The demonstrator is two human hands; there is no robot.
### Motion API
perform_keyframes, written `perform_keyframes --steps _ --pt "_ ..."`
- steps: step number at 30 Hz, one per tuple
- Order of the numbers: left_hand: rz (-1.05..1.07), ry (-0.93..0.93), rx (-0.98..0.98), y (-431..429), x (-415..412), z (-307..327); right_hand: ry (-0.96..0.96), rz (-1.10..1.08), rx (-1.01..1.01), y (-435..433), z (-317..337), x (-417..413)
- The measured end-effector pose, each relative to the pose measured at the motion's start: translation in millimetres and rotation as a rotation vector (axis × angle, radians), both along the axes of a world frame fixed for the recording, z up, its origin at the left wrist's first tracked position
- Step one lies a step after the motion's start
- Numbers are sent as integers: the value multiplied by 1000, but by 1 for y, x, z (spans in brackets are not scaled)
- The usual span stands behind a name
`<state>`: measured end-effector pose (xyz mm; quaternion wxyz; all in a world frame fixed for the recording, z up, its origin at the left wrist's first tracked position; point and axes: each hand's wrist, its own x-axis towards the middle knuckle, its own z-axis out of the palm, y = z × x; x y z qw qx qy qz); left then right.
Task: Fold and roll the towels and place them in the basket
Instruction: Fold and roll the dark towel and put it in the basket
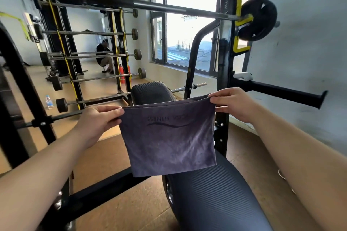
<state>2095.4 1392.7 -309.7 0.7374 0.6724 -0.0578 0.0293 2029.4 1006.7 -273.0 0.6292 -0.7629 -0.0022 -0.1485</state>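
Two hands hold up a purple towel (169,137) in the air. The left hand (97,122) pinches its top left corner. The right hand (234,103) pinches its top right corner, a little higher and farther away. The towel is folded double and hangs down flat between the hands, over the near end of a black bench (216,193).

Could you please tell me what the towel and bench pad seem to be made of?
Towel: likely microfibre or terry, matte greyish purple; it hangs limp with brushed streaks. Bench pad: probably vinyl or synthetic leather, black with fine ribs and faint sheen.
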Motion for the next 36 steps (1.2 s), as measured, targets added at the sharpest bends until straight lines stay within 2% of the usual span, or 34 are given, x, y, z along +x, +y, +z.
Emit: perform_keyframes --steps 5,17,24,29,34,36 --pt "-8 2 80 7 -26 1 -43 -80 22 12 -6 -27" --pt "92 -88 54 26 -93 -11 -103 -199 -24 40 -37 -82" --pt "188 -162 173 42 -112 -46 -90 -150 1 59 -56 -102" --pt "153 -103 159 50 -110 -80 -6 -89 -20 59 -84 -111" --pt "120 -20 125 55 -106 -117 220 72 -175 62 -124 -117" --pt "131 0 116 55 -104 -131 310 121 -338 64 -139 -118"
